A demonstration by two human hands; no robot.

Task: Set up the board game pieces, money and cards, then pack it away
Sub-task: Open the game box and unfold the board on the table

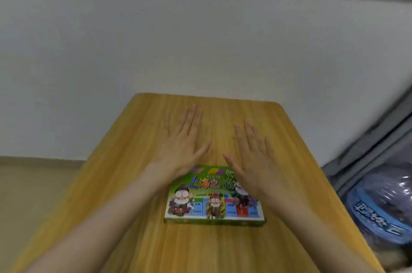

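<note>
A green board game box [214, 201] with cartoon figures on its lid lies closed on the wooden table [156, 239], near the middle. My left hand [182, 138] is stretched out flat, fingers straight and spread, beyond the box's far left corner. My right hand [252, 156] is also flat with straight fingers, beyond the far right corner; its wrist covers part of the lid. Neither hand holds anything. No pieces, money or cards are in sight.
A white wall [200, 38] stands right behind the table's far edge. To the right of the table sits a grey fabric container [365, 150] with a blue and clear plastic package [383, 203] in it. Pale floor [33, 183] shows at the left.
</note>
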